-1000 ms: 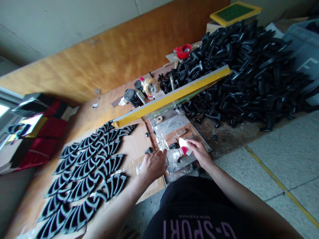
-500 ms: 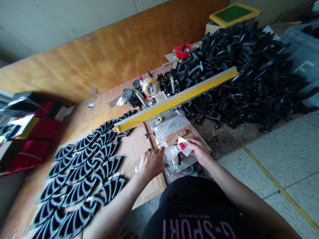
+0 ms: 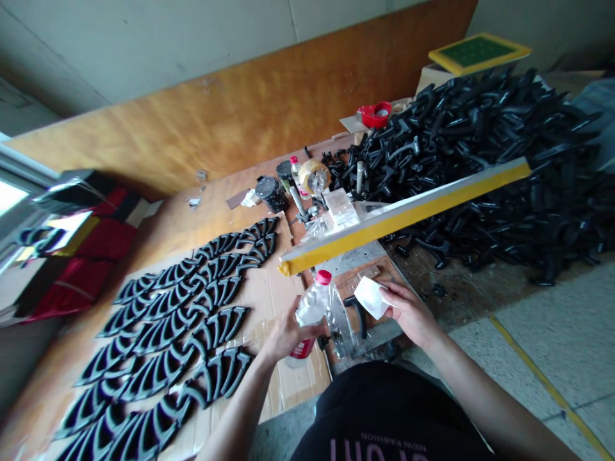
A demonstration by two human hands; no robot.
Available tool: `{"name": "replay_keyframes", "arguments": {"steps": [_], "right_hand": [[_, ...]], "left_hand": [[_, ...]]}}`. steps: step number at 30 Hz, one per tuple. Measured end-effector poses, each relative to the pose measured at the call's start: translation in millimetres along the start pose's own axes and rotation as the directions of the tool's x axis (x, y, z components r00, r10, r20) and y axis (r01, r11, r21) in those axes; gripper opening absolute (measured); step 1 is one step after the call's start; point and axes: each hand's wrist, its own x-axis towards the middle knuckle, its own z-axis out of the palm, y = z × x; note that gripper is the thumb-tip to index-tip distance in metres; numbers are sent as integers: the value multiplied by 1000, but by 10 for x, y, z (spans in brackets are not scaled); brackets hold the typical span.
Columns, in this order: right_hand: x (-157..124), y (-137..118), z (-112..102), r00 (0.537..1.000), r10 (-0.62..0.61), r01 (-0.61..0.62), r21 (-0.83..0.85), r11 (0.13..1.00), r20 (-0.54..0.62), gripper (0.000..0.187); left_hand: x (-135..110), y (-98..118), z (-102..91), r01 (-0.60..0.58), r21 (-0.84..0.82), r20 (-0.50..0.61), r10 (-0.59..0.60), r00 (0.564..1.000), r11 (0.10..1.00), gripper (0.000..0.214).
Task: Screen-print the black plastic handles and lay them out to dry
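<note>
My left hand (image 3: 288, 336) grips a transparent plastic bottle (image 3: 312, 307) with a red cap, holding it nearly upright over the cardboard's right edge. My right hand (image 3: 408, 314) pinches a white paper wipe (image 3: 371, 298) above a metal plate (image 3: 353, 259). A black plastic arched part (image 3: 358, 314) lies on a plastic sheet just left of that wipe. Rows of black arched parts with pale grey stripes (image 3: 173, 326) lie on a cardboard sheet (image 3: 269, 301) left of my left hand. A yellow-edged straight bar (image 3: 403, 214) stretches across the bench above both hands.
A large heap of black plastic parts (image 3: 480, 147) covers the bench's far right. Behind it sit a green-meshed, yellow-framed screen (image 3: 478, 52), a red tape dispenser (image 3: 375, 114), a tape roll (image 3: 314, 176) and a black jar (image 3: 271, 193). Tiled floor lies right.
The bottle has come away from the white wipe, its red cap swinging up as my left hand raises it nearly upright. The yellow bar now sits further up and right.
</note>
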Motion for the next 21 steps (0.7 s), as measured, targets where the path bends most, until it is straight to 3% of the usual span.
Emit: {"name": "replay_keyframes", "arguments": {"steps": [2,5,9,10,12,17,21], "right_hand": [[-10,5,-30,999,1,-2,-51,999,-35,41],[-21,61,-115,995,-2,-12,-137,990,-100,46],[-38,147,-226,982,-71,7,-345,939,-174,54],[-42,166,-249,976,-106,19,-411,912,-190,54],[-51,200,-289,962,-182,48,-533,845,-203,53],[-114,246,-323,929,-328,99,-736,670,-173,43],[-165,278,-290,905,-395,106,-815,569,-158,38]], "left_hand": [[97,-124,-147,-24,-238,-116,-4,993,971,53],[399,-238,-385,-123,-389,-341,-19,940,913,55],[1110,-242,-670,-321,-395,-639,-7,769,861,50],[1319,-219,-723,-357,-375,-688,2,726,856,49],[1739,-158,-798,-397,-334,-731,31,682,855,48],[2558,-56,-812,-358,-281,-703,63,709,891,49],[2808,-92,-708,-314,-201,-655,111,747,928,48]]}}
